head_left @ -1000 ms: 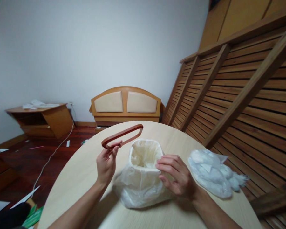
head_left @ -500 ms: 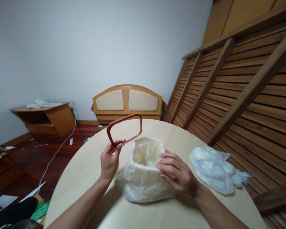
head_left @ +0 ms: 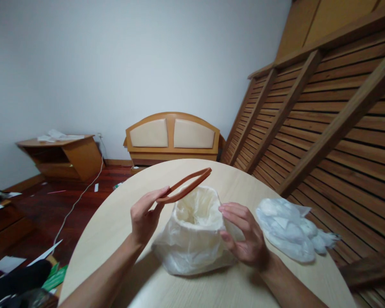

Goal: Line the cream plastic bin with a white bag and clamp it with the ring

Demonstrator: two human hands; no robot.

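My left hand [head_left: 146, 215] pinches the near left corner of a reddish-brown ring-shaped frame [head_left: 183, 192], which is tilted above the back left of a bin. A white plastic bag [head_left: 195, 246] lines and drapes over the bin, its mouth open upward and its loose skirt spread on the round table. At the bin's right rim is my right hand [head_left: 245, 235], fingers apart, fingertips by the edge of the bag, with nothing held in it. The bag hides the bin's outer wall.
A bundle of white plastic bags [head_left: 288, 226] lies on the right of the round table [head_left: 102, 235]. Wooden slats [head_left: 340, 128] lean at the right. Behind stand a headboard [head_left: 170, 132] and a low desk [head_left: 80, 158]. Papers and a cable are on the floor.
The brown frame has tipped flatter and moved right, over the bin's back edge. My right hand has shifted slightly right, and its fingers have spread from the rim.
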